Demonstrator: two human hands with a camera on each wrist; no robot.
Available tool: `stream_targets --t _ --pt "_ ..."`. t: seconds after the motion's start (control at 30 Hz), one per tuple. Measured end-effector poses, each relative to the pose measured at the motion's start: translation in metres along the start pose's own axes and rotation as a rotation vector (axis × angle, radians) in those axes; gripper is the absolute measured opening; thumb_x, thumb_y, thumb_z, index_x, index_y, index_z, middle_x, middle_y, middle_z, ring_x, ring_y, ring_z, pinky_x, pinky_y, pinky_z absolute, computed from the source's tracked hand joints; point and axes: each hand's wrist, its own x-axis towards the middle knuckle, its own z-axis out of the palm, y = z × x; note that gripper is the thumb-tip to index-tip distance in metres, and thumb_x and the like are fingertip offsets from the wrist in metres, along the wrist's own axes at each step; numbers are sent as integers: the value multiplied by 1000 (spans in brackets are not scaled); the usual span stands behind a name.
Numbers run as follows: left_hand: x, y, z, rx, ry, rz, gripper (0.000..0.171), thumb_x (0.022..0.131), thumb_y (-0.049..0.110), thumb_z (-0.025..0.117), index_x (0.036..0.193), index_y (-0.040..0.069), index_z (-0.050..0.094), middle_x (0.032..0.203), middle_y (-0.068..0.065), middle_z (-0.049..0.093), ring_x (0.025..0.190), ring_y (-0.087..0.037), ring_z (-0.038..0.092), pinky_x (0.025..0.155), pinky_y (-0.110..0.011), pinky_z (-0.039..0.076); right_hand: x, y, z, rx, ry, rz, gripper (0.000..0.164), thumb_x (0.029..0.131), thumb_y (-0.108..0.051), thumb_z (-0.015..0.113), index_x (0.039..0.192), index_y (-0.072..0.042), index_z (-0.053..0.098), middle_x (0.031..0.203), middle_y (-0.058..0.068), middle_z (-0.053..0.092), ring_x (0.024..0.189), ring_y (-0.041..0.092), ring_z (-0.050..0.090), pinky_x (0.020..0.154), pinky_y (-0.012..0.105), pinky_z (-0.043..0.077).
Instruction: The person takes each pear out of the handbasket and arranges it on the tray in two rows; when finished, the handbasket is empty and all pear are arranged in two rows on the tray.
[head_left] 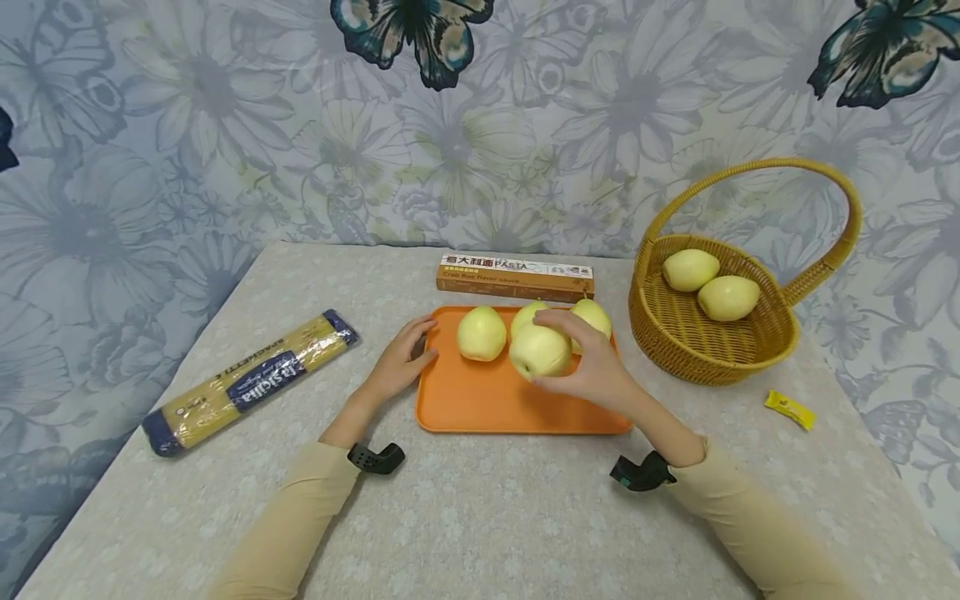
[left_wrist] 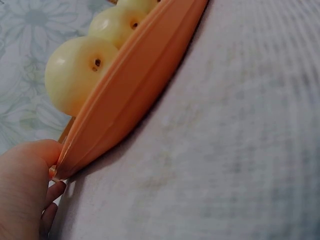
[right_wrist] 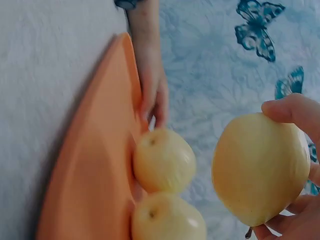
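My right hand (head_left: 596, 371) holds a pale yellow pear (head_left: 540, 351) over the orange tray (head_left: 480, 408). In the right wrist view, the thumb is on one side of this pear (right_wrist: 261, 167) and the fingers are curled round the other. My left hand (head_left: 397, 364) grips the tray's left edge. The left wrist view has its thumb on the rim and its fingers at the outside. On the tray, a pear (head_left: 482, 334) sits at the left, another pear (head_left: 527, 315) is partly hidden behind the held one, and a third pear (head_left: 592, 322) stands at the back right.
A wicker basket (head_left: 675, 354) with a tall handle, at the right, contains two pears (head_left: 708, 283). Behind the tray lies a pasta box (head_left: 515, 277). A spaghetti packet (head_left: 251, 383) lies left, and a small yellow packet (head_left: 790, 409) lies in front of the basket.
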Motion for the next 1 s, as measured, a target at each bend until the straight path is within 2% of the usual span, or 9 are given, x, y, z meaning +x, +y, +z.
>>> stream_targets --t 0.27,0.4,0.63,1.0 --pt "-2 4 0 -25 -7 -5 53 96 13 56 143 -2 38 152 -18 31 141 -34 32 115 -48 31 7 -1 43 46 -248 -39 71 69 -20 85 132 -13 53 138 4 53 130 20 47 105 47 43" --pt "-1 4 0 -7 -6 -8 53 96 15 56 143 -1 38 153 -16 31 141 -33 32 116 -46 31 10 5 59 39 -335 -72 70 70 -23 84 133 -18 53 140 4 52 131 19 46 106 47 42" --pt "0 3 0 10 -7 -13 52 96 16 56 143 1 38 153 -15 32 141 -32 32 116 -47 30 10 19 76 -19 -405 -121 69 71 -25 83 132 -17 53 142 8 49 136 22 41 111 47 37" --pt "-1 0 0 30 -2 -5 52 96 18 56 143 1 39 152 -15 33 141 -32 32 116 -46 31 12 26 78 54 -457 -128 66 71 -16 79 131 -14 52 145 12 42 139 26 35 111 49 36"
